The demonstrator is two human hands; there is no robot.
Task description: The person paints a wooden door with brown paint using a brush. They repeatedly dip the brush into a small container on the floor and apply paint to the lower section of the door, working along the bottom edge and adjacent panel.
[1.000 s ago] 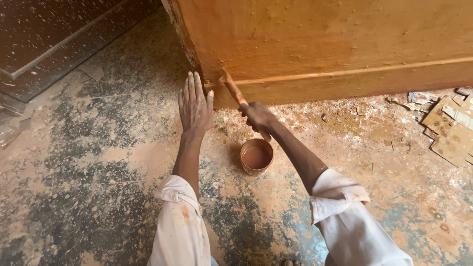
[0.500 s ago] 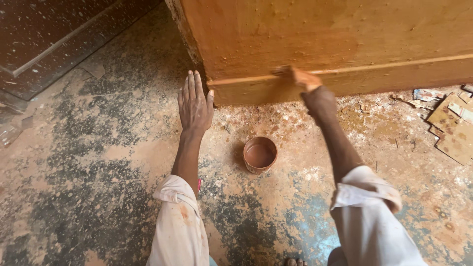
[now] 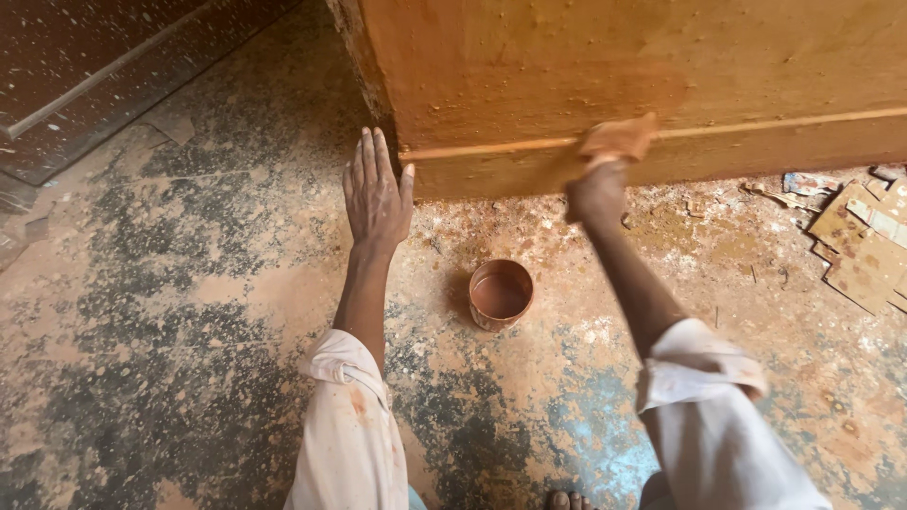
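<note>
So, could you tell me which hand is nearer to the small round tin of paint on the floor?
Left, narrowly. The left hand lies flat on the floor up-left of the tin; the right hand is raised against the wall beyond it.

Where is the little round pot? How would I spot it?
Find the big orange wooden box at the top. On the dusty floor just below it, between the person's two arms, stands the little pot. It is the only round thing there, with brown-orange liquid inside.

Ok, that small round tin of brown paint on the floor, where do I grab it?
Probably by the side wall of the small round tin of brown paint, coming from above and the right. It stands upright, open-topped, with liquid inside and no handle showing, and the right hand is nearest.
</note>
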